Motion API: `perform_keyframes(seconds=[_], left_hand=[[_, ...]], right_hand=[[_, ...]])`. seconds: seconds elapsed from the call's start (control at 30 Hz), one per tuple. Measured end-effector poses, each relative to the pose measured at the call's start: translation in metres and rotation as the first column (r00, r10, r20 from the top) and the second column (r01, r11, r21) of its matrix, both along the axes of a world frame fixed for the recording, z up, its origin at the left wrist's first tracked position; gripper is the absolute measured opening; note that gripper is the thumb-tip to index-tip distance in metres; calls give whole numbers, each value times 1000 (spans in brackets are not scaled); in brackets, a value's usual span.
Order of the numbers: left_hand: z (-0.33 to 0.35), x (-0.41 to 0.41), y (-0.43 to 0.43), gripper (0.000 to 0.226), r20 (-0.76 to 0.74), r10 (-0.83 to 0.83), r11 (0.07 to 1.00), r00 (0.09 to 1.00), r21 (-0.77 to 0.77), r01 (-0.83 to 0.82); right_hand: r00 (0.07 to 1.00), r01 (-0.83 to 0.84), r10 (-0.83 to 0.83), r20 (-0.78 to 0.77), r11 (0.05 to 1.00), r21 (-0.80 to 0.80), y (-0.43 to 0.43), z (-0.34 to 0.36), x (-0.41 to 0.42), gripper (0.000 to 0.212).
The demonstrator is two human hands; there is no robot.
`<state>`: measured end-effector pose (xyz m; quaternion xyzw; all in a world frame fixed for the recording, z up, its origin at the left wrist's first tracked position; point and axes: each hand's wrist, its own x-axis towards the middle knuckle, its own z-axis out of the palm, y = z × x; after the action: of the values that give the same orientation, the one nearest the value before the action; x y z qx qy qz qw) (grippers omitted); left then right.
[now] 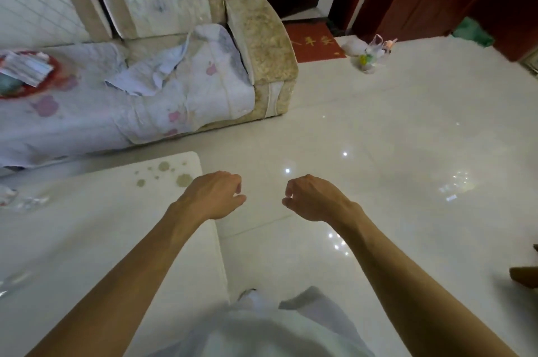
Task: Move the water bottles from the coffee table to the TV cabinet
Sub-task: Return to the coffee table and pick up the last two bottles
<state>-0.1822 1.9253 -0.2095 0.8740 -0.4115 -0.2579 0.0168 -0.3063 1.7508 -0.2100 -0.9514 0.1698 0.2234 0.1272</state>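
The white coffee table (87, 240) fills the lower left, with brownish stains near its far right corner. No water bottle shows clearly on it; only blurred clear wrappers or glass lie at its left edge. My left hand (212, 196) hovers over the table's right edge, fingers loosely curled, holding nothing. My right hand (314, 199) hangs over the floor beside it, also loosely curled and holding nothing. The TV cabinet is out of view.
A beige sofa (262, 36) with a floral cover stands behind the table, a red tray (43, 86) with papers on its seat. Plastic bags (369, 53) lie on the glossy white floor (378, 153) by a red doormat (314, 42) and dark wooden doors.
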Motion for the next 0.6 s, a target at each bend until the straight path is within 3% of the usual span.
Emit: perform_keyframes(seconds=[0.3,0.6], left_hand=[[-5,54,-44,37,5,184,982,983,33,-184],[10,124,-137,36,8,408,912,913,32,-409]], right_hand=[[973,-229,229,21,973,15,-65,-17,103,38],[883,-463,463,75,886,-12,-167,-1,223,38]])
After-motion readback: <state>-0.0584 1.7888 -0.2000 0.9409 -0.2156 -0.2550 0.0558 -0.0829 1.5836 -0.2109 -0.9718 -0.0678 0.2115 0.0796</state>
